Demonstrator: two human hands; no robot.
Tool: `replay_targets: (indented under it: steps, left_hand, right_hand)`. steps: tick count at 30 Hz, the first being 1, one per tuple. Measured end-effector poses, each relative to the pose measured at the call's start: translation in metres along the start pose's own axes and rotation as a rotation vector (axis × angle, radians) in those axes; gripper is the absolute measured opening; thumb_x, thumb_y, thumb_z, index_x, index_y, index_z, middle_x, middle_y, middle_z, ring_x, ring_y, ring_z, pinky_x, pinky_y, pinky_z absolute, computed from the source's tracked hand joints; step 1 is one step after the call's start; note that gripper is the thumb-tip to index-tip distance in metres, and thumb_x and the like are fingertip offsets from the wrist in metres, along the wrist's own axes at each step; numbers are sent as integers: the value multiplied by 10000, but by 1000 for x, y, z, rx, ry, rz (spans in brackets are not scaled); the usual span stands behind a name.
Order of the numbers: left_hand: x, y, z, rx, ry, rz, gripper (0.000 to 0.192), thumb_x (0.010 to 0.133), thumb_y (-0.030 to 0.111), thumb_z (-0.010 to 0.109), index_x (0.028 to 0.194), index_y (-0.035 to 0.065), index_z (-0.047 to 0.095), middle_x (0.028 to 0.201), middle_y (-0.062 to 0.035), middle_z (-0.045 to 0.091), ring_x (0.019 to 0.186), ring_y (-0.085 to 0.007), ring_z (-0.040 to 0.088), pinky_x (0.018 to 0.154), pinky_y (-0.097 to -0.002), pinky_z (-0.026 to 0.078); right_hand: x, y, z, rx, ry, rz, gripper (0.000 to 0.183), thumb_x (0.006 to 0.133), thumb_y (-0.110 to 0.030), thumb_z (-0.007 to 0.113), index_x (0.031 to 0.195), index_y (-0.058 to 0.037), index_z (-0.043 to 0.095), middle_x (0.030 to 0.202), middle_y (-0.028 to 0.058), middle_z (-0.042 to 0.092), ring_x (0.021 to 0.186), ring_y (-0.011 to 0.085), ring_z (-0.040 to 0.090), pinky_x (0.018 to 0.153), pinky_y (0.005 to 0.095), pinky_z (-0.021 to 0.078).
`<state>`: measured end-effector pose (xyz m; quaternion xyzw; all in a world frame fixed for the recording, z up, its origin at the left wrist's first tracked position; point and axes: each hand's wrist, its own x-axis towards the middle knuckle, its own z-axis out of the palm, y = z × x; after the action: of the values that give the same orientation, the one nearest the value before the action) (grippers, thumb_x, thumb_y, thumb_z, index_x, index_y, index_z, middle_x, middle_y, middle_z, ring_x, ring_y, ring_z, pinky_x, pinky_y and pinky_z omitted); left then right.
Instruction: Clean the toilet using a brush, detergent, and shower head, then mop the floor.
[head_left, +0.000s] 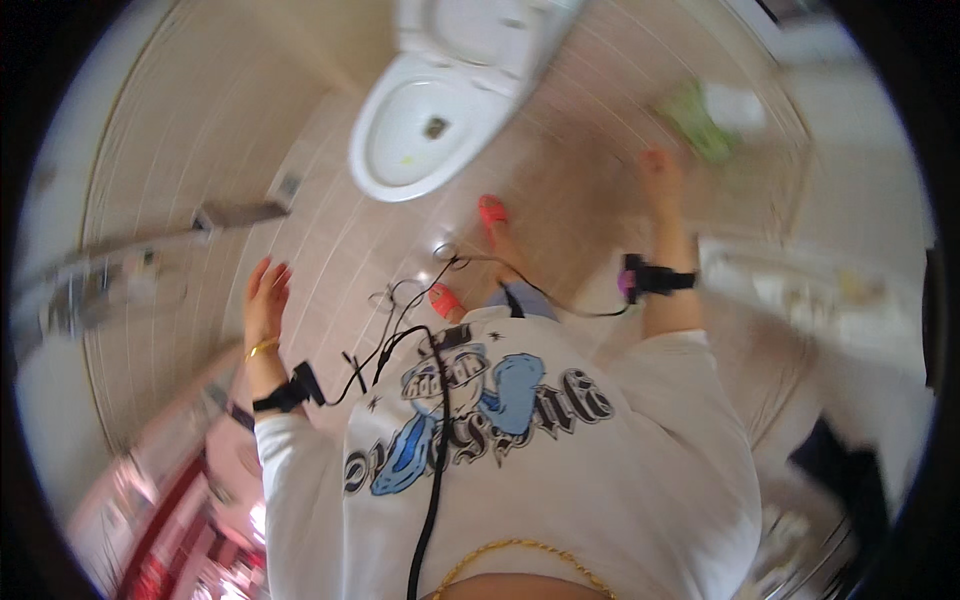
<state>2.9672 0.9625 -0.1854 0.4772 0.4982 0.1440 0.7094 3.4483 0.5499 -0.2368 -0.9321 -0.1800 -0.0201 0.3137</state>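
My left hand (266, 296) is held out at the left over the tiled floor, fingers apart and holding nothing. My right hand (660, 169), blurred, reaches forward at the right, below a green plastic bag (694, 124) and a white object (735, 107); the blur hides its finger pose and whether it touches anything. Each forearm bears a black strap with a small device, joined to a dark cable. Ahead stands a white toilet (375, 169) with its lid and seat raised; its bowl shows a dark outlet and a small yellowish spot.
Tiled walls enclose the room. A white shelf or basin edge (795, 262) holding blurred items is at the right. A pink-red vanity or counter (232, 457) lies at the lower left. A dark cloth (840, 465) hangs lower right. Cables (442, 420) run down my front.
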Motion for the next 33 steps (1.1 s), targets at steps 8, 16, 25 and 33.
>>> replay_targets:
  steps: [8,16,25,33]
  left_hand:
    - [5,-3,78,203,-200,-61,396,844,201,513,1213,92,418,1090,-76,540,1014,-139,500,804,-222,389]
    - [-26,-36,212,425,-376,-54,401,853,238,500,1216,93,410,1123,-65,512,1012,-131,495,806,-223,373]
    - [-85,-155,309,503,-332,-191,419,864,250,477,1239,91,380,1119,-65,505,995,-122,484,783,-215,374]
    - [-90,-232,332,416,-384,-265,414,869,200,470,1245,67,359,1067,-60,526,933,-113,519,724,-184,413]
  right_hand:
    - [-270,173,3,19,-162,463,297,761,-153,553,1035,-41,550,899,114,604,795,223,582,701,308,446]
    - [-339,280,-54,735,61,1094,335,762,-145,557,1075,-29,527,901,107,582,754,220,571,696,348,461]
    - [-336,448,-11,-183,-514,812,338,773,-129,514,1079,13,501,986,163,564,888,312,550,761,337,455]
    - [-338,532,47,-874,-678,500,456,794,-177,506,1206,-19,393,1308,128,306,1208,275,282,972,390,283]
